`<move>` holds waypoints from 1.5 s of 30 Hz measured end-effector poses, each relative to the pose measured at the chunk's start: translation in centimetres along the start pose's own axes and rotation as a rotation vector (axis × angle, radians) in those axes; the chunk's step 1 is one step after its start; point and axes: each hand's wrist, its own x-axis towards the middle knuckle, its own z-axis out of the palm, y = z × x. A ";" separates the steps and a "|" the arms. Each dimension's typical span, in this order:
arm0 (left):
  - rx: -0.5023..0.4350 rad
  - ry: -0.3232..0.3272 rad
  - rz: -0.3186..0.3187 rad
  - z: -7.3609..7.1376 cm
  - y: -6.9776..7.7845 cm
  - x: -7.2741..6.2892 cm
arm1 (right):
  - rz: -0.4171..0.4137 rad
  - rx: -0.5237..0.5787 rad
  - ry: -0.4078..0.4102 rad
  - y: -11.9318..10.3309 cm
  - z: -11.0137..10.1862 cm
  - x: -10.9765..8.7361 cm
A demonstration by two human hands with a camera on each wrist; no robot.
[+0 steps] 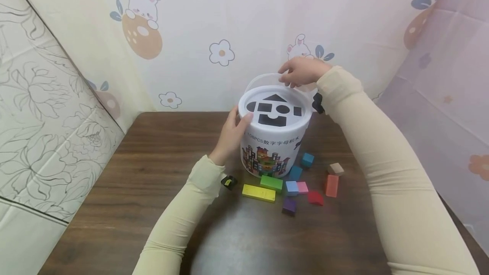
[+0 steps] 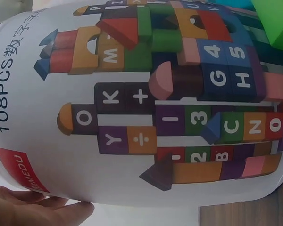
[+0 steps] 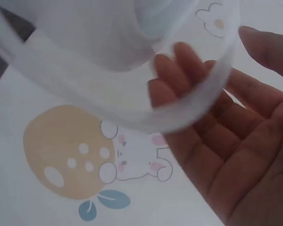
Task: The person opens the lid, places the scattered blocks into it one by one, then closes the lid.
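Note:
A white lidded bucket [image 1: 270, 139] stands upright on the table, with black shape openings in its lid [image 1: 275, 108] and pictures of blocks on its side. My left hand [image 1: 234, 133] holds the bucket's left side, thumb over the lid's rim and fingers against the wall below it. Above the far right of the lid is my right hand [image 1: 302, 72], beside the raised clear handle [image 1: 259, 79]. In the right wrist view that handle [image 3: 137, 120], blurred, crosses in front of loosely bent fingers [image 3: 165, 94], with the thumb apart from them.
Several blocks lie in front of the bucket, among them a yellow one [image 1: 259, 193], a green one [image 1: 271, 183], a purple one [image 1: 289, 205], a red one [image 1: 315, 197] and an orange one [image 1: 332, 185]. Behind the table [image 1: 160, 160] hangs a bunny-print curtain [image 1: 191, 12].

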 end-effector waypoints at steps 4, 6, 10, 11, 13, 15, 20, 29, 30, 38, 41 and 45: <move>-0.001 0.007 -0.002 0.0 0.0 -0.1 | 0.006 0.077 0.054 -0.2 0.1 0.2; 0.001 0.010 -0.003 0.0 0.0 -0.1 | 0.020 0.120 0.072 -0.5 0.1 0.1; -0.002 0.012 -0.004 0.0 -0.1 -0.1 | 0.028 0.195 0.105 -0.9 0.0 -0.2; -0.004 0.011 -0.003 0.0 -0.1 0.0 | 0.024 0.213 0.114 -1.1 0.0 -0.3; -0.007 0.010 -0.003 0.0 -0.2 0.0 | 0.016 0.234 0.133 -1.4 -0.1 -0.5; -0.010 0.010 -0.001 0.0 -0.2 -0.1 | 0.014 0.237 0.146 -1.8 -0.2 -0.7; -0.016 0.010 0.008 0.1 0.0 -0.2 | 0.016 0.266 0.151 -2.7 -0.5 -1.1; -0.020 0.012 -0.003 0.2 -0.1 -0.2 | 0.058 0.405 0.125 -4.3 -0.2 -1.7; -0.022 0.011 -0.001 0.2 -0.1 -0.2 | 0.057 0.421 0.126 -4.4 -0.2 -1.7; -0.030 0.011 0.006 0.2 0.0 0.1 | 0.059 0.510 0.173 -5.2 -0.2 -1.9; -0.039 0.021 0.008 0.2 0.0 0.2 | 0.052 0.512 0.205 -5.5 0.0 -1.8; -0.054 0.044 0.022 0.0 -0.1 0.2 | 0.028 0.484 0.248 -6.3 0.1 -1.6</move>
